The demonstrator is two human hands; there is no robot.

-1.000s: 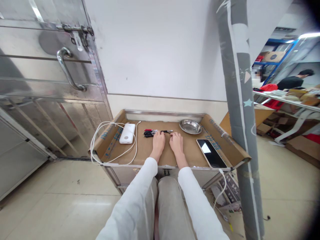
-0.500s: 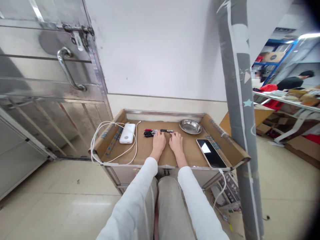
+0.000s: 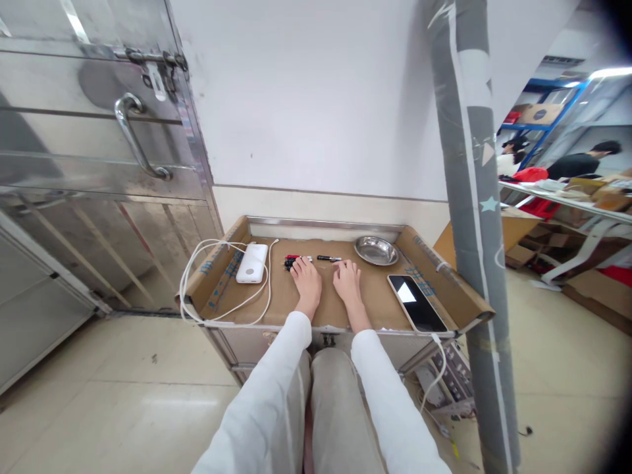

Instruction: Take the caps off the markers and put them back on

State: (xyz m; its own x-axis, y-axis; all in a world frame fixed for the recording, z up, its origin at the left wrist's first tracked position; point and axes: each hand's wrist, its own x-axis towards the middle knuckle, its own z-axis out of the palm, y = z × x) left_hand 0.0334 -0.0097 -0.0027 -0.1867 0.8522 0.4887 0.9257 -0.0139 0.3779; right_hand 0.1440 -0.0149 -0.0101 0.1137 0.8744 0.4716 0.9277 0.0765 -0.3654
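Observation:
My left hand (image 3: pixel 307 283) reaches over a small group of pens (image 3: pixel 292 259), with red and black barrels, on the brown cardboard top. Its fingers are spread and touch the near side of the group, partly covering it. Apart from the group, a single black pen (image 3: pixel 326 258) with a silvery part lies crosswise. My right hand (image 3: pixel 348 282) rests palm down at that pen's right end, fingers loosely bent and fingertips close to its tip. Whether those fingertips touch the pen is hard to see.
A white power bank (image 3: pixel 251 263) with a looped cable sits left. At the right are a round metal dish (image 3: pixel 376 250) and a phone (image 3: pixel 417 303) by the front edge. Raised cardboard sides (image 3: pixel 444 280) border the top. A tall wrapped roll (image 3: pixel 474 197) stands right; people work beyond.
My left hand has shifted left, away from the single pen and onto the group of pens. My right hand has hardly moved.

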